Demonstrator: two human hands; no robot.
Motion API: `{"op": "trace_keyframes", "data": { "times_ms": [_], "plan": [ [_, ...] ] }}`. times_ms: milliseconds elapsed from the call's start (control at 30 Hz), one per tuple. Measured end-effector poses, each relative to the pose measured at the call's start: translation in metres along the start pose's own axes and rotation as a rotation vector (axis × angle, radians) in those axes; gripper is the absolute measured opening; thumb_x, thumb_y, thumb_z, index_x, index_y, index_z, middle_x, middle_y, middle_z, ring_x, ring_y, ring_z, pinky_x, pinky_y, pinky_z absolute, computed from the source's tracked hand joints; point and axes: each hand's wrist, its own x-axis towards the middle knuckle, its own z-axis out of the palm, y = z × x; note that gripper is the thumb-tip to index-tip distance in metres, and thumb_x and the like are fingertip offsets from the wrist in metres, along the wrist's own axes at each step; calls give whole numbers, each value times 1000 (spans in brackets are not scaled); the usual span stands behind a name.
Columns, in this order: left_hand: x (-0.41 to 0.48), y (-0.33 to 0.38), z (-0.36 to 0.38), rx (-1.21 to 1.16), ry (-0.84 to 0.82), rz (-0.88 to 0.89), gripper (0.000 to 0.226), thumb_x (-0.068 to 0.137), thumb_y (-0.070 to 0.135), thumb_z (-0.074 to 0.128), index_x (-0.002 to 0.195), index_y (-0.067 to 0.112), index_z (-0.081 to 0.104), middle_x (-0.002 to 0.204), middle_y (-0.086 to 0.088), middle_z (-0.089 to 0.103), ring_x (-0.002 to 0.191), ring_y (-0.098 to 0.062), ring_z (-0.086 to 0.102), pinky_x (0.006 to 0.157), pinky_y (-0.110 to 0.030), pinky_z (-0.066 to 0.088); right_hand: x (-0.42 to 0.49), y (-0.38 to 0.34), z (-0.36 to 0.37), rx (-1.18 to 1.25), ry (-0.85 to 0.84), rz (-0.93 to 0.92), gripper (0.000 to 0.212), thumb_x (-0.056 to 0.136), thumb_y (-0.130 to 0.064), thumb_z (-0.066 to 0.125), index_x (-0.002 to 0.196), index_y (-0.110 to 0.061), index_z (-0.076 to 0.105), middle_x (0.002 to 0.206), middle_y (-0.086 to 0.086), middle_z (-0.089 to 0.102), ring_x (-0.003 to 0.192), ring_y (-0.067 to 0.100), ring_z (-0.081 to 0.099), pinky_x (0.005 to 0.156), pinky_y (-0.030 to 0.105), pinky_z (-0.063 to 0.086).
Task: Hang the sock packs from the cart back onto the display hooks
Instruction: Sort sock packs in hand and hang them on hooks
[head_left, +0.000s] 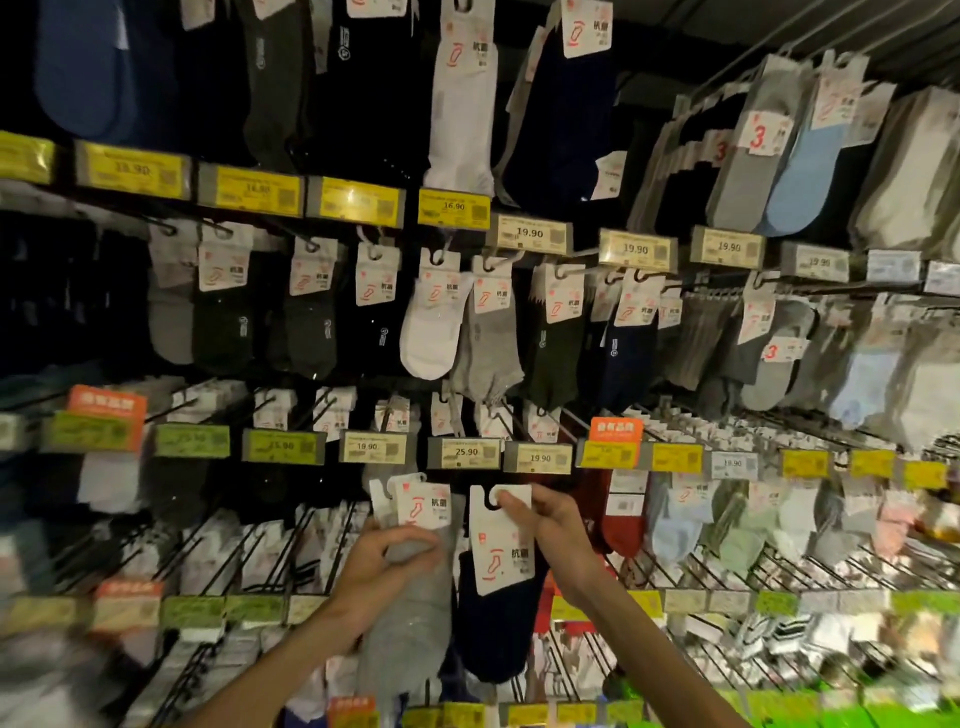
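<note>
Display wall (587, 171): rows of hung socks fill the view, with price tags (466, 452) under each row; the cart is not in view.
Display hooks (769, 564): wire prongs jut out at lower right; blur hides their tips.
Grey sock pack (410, 623): upright before the lower rows, card uppermost, on no hook.
Navy sock pack (493, 639): just right of the grey one, dangling from its white card (501, 551), also unhung.
Left hand (387, 558): fingers curled round the grey pack below its card.
Right hand (558, 525): thumb and fingers pinch the navy card's top corner beside the cut-out.
Step, as judged: navy goes first — keep the cut-out uncovered, square the card to a prong, slide it on, then let go.
</note>
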Motion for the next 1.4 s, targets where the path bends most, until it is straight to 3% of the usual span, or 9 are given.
{"op": "trace_keyframes", "data": {
  "times_ms": [67, 200, 300, 633, 733, 933, 1067, 1200, 1400],
  "plan": [
    [-4, -2, -5, -9, -3, -12, 15, 78, 22, 84, 83, 36, 79, 110, 1, 73, 111, -6, 63, 90, -6, 43, -2, 4, 4, 12, 5, 6, 22, 93, -16, 65, 97, 6, 69, 93, 24, 72, 77, 26, 70, 67, 30, 53],
    [-9, -6, -10, 2, -16, -29, 12, 78, 31, 84, 88, 33, 80, 117, -2, 69, 117, -12, 59, 112, -33, 40, -2, 10, 6, 53, 1, 32, 15, 92, -14, 66, 95, -1, 72, 85, 13, 75, 73, 18, 71, 61, 23, 54],
    [-13, -13, -10, 13, -1, -35, 13, 76, 30, 85, 88, 31, 80, 119, -7, 67, 119, -16, 58, 114, -38, 39, -2, 20, 8, 55, -7, 52, 12, 93, -14, 65, 92, -4, 73, 83, 9, 75, 72, 17, 71, 62, 23, 54],
    [-1, -28, 3, 21, -90, -72, 21, 80, 23, 82, 86, 42, 79, 97, 29, 72, 100, 16, 61, 85, -3, 43, 12, 51, 6, 40, -1, 144, 11, 92, -17, 67, 90, -9, 75, 82, 6, 76, 72, 17, 72, 59, 22, 52],
    [12, -33, 9, 11, -103, -110, 15, 78, 32, 82, 92, 33, 81, 103, 14, 76, 107, 3, 64, 94, -14, 46, 17, 59, 3, 44, 8, 166, 17, 93, -16, 66, 97, -1, 72, 86, 10, 75, 74, 18, 72, 61, 24, 53],
    [32, -41, 26, -9, -171, -132, 22, 79, 25, 81, 100, 20, 80, 101, 14, 77, 101, 4, 67, 79, -5, 50, 31, 77, -13, 48, 15, 188, 22, 93, -19, 67, 97, 1, 73, 87, 12, 76, 74, 21, 71, 62, 25, 53],
    [47, -44, 39, 31, -152, -130, 19, 79, 16, 83, 98, 14, 80, 106, -2, 77, 105, -8, 69, 88, -15, 52, 44, 89, -29, 31, 30, 171, 17, 91, -23, 70, 85, -8, 75, 82, 16, 71, 75, 26, 64, 65, 32, 47],
    [57, -49, 38, 123, -137, -158, 24, 75, 26, 86, 98, 23, 81, 118, -7, 68, 120, -17, 58, 111, -37, 43, 54, 95, -31, 40, -9, 178, 15, 90, -26, 70, 84, -13, 76, 90, 24, 72, 75, 26, 65, 64, 31, 49],
    [62, -55, 36, 104, -129, -207, 29, 73, 25, 87, 101, 21, 79, 124, -12, 64, 122, -23, 59, 112, -41, 42, 62, 99, -27, 57, -23, 197, 16, 91, -21, 68, 89, -7, 75, 91, 23, 72, 75, 27, 66, 66, 34, 48]
  ]
}}
